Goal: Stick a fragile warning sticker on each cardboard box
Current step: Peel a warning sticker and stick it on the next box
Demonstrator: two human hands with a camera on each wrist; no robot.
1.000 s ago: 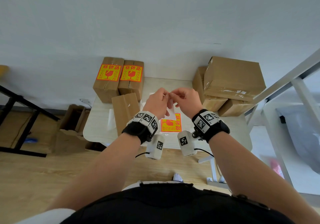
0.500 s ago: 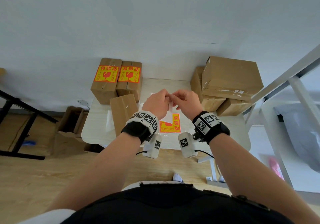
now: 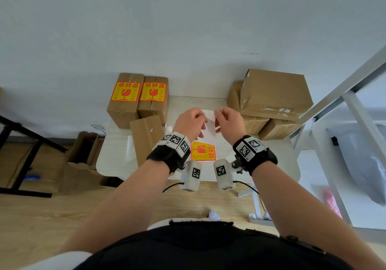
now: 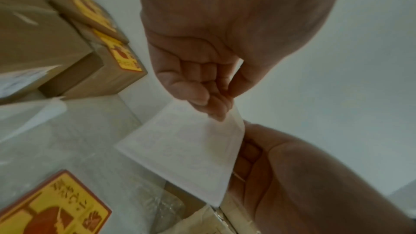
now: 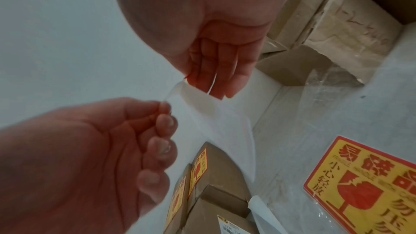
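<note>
Both sets of fingers pinch the top edge of one white sheet [image 3: 210,123], held upright above the worktop [image 3: 117,155]: the left hand [image 3: 189,123] has thumb and forefinger closed on its left corner, the right hand [image 3: 228,121] has fingers curled on the right corner. From the wrist views the sheet shows only its pale back; whether sticker and backing have begun to part I cannot tell. Below the hands, near the front edge, a yellow-and-red fragile sticker [image 3: 203,151] lies flat inside clear plastic. Just left stands a bare cardboard box [image 3: 146,138]. At the far left, two labelled boxes [image 3: 137,100] stand side by side. At the far right, plain boxes [image 3: 273,94] are stacked.
</note>
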